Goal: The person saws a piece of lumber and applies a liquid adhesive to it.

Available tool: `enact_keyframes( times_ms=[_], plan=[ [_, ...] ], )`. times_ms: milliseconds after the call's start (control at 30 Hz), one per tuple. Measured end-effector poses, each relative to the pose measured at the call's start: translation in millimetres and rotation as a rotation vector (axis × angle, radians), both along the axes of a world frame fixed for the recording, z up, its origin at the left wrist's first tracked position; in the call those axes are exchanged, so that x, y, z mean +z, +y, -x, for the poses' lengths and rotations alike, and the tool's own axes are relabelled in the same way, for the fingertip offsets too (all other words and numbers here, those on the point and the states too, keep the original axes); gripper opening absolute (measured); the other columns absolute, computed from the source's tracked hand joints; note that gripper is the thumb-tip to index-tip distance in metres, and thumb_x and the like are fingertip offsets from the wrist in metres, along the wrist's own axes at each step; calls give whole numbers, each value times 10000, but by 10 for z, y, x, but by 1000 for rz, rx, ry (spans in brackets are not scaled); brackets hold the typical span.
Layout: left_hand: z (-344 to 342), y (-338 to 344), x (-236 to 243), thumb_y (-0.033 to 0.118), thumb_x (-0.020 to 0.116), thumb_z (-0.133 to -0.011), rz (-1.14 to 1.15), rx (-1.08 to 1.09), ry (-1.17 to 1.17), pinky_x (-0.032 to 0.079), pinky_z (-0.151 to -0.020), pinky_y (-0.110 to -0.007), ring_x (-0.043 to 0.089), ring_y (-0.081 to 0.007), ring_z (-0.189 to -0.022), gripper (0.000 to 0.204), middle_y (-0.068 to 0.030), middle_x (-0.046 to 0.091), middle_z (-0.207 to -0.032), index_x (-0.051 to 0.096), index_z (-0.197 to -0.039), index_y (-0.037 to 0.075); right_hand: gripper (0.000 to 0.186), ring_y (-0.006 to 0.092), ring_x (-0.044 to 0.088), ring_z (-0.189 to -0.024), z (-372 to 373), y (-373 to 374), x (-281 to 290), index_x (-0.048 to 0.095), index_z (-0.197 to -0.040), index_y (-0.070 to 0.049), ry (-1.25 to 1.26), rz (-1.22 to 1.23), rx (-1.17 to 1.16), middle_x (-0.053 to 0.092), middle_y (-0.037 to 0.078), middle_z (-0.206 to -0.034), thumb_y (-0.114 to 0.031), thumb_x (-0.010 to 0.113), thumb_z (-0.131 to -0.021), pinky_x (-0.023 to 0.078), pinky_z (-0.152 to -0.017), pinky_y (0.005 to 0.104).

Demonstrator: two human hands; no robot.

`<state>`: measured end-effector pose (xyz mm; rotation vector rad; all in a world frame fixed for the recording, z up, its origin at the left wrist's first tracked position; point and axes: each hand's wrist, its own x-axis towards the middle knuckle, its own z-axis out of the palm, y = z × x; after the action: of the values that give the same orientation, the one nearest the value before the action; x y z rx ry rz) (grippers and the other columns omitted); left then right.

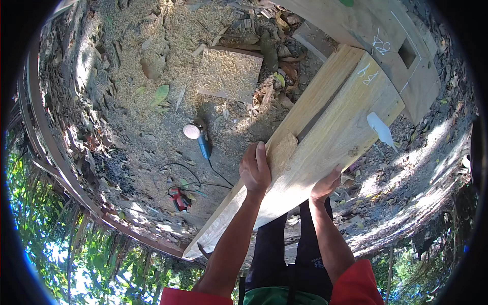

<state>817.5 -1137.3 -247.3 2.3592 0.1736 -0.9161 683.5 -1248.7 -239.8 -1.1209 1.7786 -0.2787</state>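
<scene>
A wide pale wooden board (338, 122) runs diagonally in front of me, from the upper right down to the lower left. Beside its left edge lies a narrower plank (316, 94), with a dark gap between them over part of the length. My left hand (255, 168) is closed over the left edge of the wood, thumb on top. On the opposite edge, my right hand (327, 184) grips the wide board, its fingers partly hidden beneath. A white bottle-like thing (380, 129) is at the board's far right edge.
Left of the wood, a blue angle grinder (203, 145) lies on the ground, its cord trailing toward a red device (180, 199). Farther off is a sawdust-covered square board (231, 75). Large wooden panels (371, 30), one with a rectangular hole, lie at the upper right. Dry leaves and sawdust cover the ground.
</scene>
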Motion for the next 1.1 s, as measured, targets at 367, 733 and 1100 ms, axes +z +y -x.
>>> enact_keyframes(
  times_ms=[367, 733, 1100],
  plan=[
    [8, -4, 2, 317, 438, -1020, 49, 53, -43, 452, -703, -464, 594, -432, -776, 378, -215, 618, -840, 628, -938, 0, 770, 312, 561, -1083, 44, -2, 16, 457, -1337, 116, 25, -65, 13, 544, 239, -1275, -568, 341, -1002, 442, -935, 417],
    [47, 47, -60, 347, 427, -1023, 70, 32, -59, 462, -726, -473, 608, -430, -797, 403, -212, 640, -868, 637, -981, 5, 658, 266, 597, -935, 21, 48, -84, 570, -1162, 110, -44, 85, -127, 626, 194, -1086, -509, 409, -1009, 473, -839, 390],
    [-1, -2, 8, 353, 431, -1021, 58, 45, -46, 459, -712, -457, 608, -423, -791, 390, -201, 627, -853, 631, -969, 22, 742, 313, 553, -1141, 167, 48, -120, 433, -1364, 112, -62, -18, -86, 524, 233, -1324, -539, 396, -1009, 437, -978, 404]
  ],
)
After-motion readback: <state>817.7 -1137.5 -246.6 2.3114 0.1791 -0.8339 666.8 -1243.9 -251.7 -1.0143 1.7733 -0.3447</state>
